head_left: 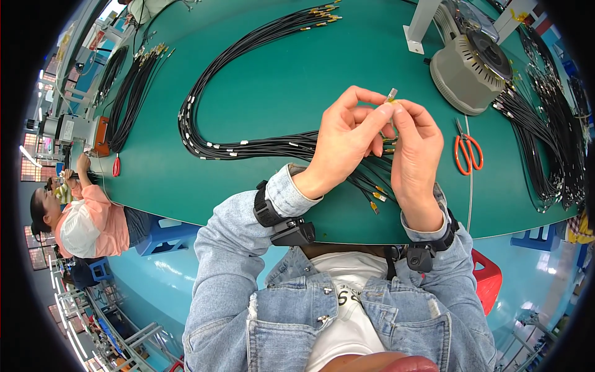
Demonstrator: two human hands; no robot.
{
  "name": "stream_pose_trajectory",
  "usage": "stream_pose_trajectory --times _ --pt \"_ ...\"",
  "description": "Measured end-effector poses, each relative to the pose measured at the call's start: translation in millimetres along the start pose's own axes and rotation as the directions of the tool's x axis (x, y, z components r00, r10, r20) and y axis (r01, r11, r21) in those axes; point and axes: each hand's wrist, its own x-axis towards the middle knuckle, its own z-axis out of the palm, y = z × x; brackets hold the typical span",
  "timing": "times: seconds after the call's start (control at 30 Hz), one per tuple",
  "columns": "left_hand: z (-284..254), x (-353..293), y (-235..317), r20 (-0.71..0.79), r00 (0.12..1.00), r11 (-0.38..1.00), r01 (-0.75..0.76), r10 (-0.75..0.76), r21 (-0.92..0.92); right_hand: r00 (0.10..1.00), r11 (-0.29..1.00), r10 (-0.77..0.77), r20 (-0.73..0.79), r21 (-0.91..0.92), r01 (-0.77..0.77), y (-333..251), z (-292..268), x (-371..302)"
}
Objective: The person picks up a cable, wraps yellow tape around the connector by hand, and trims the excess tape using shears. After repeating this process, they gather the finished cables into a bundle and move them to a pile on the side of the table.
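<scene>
The left hand [350,133] and right hand [416,139] clamp fingertips on a silver-tipped connector [392,95]; it looks light, stiff, best held at its near end.

From the hands [418,146], bare green desk [372,74] leaves a way out toward 12 o'clock, while the black cable bundle [238,149] blocks 9 o'clock and curls round to 11, the grey machine [462,77] bars 2 o'clock and orange-handled snips [463,136] lie at 3.
</scene>
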Motion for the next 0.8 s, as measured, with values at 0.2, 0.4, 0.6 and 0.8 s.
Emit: stream_pose_trajectory --times 0.2,0.4,0.6,0.8 --pt "-1.7 1.7 0.6 -0.006 1.000 1.000 0.004 -0.004 -0.028 0.997 0.997 -0.057 0.046 -0.054 0.059 -3.4 -0.8 -2.9" --pt "-5.3 4.9 3.3 0.003 0.996 0.987 0.094 -0.095 -0.128 0.995 0.987 -0.010 0.101 -0.160 0.026 -7.9 -10.8 -1.8" --pt "-8.1 5.2 7.5 0.041 0.991 0.984 0.135 -0.131 -0.118 0.977 0.946 0.047 0.209 -0.325 0.024 -21.1 -24.0 6.3" --pt "-7.5 6.2 4.2 0.059 0.981 0.978 0.188 -0.183 -0.092 0.950 0.921 0.107 0.293 -0.388 0.016 -26.9 -27.2 8.9"
